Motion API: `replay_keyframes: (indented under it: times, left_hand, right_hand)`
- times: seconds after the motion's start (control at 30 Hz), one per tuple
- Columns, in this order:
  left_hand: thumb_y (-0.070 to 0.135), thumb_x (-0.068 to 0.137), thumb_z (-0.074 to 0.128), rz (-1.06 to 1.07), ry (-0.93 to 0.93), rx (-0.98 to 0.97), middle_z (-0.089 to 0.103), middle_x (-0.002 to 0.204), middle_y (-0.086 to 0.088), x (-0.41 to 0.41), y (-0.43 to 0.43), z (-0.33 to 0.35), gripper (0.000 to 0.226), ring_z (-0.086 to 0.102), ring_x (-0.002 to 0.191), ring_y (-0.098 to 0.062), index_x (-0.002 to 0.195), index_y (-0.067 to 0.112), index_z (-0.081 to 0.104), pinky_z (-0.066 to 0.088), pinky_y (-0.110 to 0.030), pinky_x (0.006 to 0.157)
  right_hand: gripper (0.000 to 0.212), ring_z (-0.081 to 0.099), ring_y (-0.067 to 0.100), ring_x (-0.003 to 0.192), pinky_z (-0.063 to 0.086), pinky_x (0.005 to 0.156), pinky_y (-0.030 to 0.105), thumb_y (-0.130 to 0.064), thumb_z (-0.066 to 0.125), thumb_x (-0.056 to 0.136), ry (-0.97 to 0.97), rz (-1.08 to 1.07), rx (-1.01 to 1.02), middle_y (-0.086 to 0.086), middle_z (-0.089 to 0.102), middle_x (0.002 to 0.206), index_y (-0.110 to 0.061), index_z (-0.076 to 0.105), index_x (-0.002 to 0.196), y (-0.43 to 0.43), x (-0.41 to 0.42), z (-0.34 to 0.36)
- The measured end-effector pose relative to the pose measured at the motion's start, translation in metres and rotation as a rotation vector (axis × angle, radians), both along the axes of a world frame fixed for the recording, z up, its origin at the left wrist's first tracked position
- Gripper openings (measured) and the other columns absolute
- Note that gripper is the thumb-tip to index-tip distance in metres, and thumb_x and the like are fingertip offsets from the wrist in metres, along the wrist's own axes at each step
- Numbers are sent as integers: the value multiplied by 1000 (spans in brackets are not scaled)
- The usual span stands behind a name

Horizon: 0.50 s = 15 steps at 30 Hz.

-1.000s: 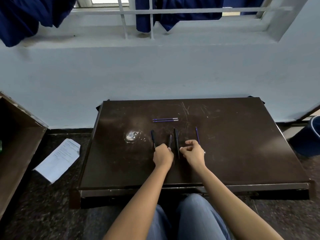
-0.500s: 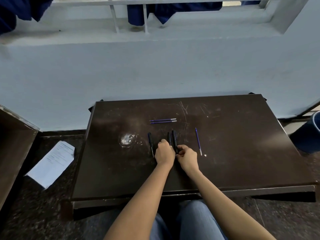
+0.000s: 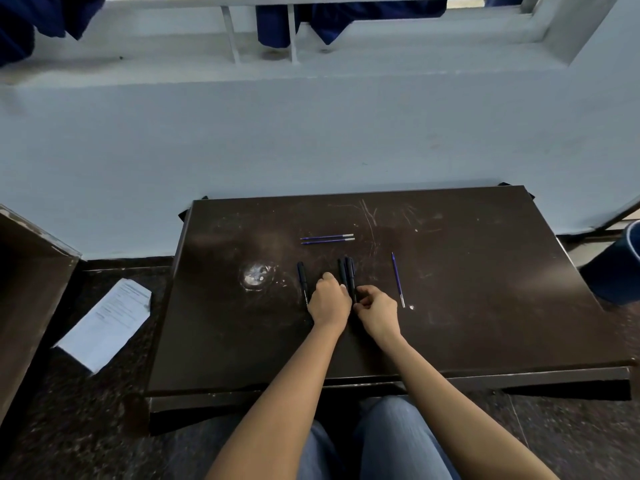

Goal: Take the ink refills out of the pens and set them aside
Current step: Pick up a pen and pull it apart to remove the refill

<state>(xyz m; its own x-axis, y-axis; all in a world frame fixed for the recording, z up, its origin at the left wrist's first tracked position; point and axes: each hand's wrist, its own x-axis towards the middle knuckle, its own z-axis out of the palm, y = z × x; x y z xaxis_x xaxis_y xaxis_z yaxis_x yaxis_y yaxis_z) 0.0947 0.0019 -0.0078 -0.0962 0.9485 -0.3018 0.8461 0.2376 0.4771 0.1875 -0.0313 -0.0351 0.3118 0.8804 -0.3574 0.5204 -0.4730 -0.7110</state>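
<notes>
Three refills (image 3: 327,238) out; both hands (image 3: 329,303) (image 3: 377,311) curled, fingertips pinching black pens (image 3: 348,277) together on desk (image 3: 485,306), probably grouping them

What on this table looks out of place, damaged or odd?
A whitish worn patch mars the table left of the pens, and pale scratches cross its far side. One purple refill lies apart from the other two refills. A sheet of paper lies on the floor.
</notes>
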Motion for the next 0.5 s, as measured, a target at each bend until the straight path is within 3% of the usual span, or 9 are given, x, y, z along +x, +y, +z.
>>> replay_keyframes:
  times: [0.17,0.3,0.4,0.5]
  left_hand:
    - [30,88,61,172,150,48,52,122,-12,-25,-8,-2,39,53,114,-32,118,10,47,47,-44,87]
    - [25,84,72,241,-23,-119,47,131,-19,-45,-14,-5,59,50,121,-38,126,2,37,47,-44,92]
    - [13,89,64,191,-83,-153,54,126,-20,-54,-20,-1,40,55,117,-39,120,-1,42,47,-41,91]
    - [9,93,52,172,-160,-166,56,119,-17,-59,-30,6,24,59,108,-34,116,1,48,47,-36,80]
  right_hand:
    - [35,59,17,86,48,84,27,-9,62,88,10,-57,37,5,63,89,-9,60,124,-2,3,7]
    - [31,58,16,83,46,78,24,-9,61,88,28,-69,43,3,61,87,-9,62,119,-10,0,12]
    - [29,57,15,80,43,76,22,-8,60,88,50,-80,43,3,61,85,-7,64,116,-16,-7,14]
    - [25,57,14,81,39,76,19,-12,60,90,114,-102,48,2,62,85,-6,64,114,-20,-17,25]
